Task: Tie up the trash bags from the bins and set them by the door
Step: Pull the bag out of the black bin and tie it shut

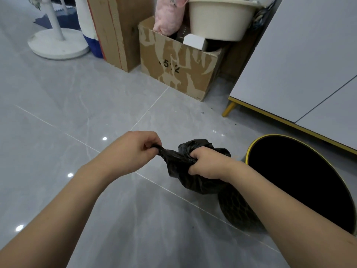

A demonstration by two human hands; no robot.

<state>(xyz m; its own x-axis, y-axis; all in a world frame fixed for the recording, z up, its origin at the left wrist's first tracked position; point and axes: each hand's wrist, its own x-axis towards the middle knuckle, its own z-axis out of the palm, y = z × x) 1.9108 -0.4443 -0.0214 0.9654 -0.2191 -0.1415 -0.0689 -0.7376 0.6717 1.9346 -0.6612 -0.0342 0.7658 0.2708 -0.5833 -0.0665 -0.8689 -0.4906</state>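
A black trash bag hangs above the grey tiled floor, just left of a round black bin with a gold rim. My left hand pinches a twisted strand of the bag's top and holds it out to the left. My right hand grips the bunched neck of the bag, with a loose fold sticking up behind the fingers. The bag's lower part is partly hidden behind my right forearm. The bin's inside looks dark and I cannot tell what it holds.
A worn cardboard box with a cream tub on it stands ahead, beside a tall carton. A white fan base sits at the far left. A grey cabinet on gold legs lines the right.
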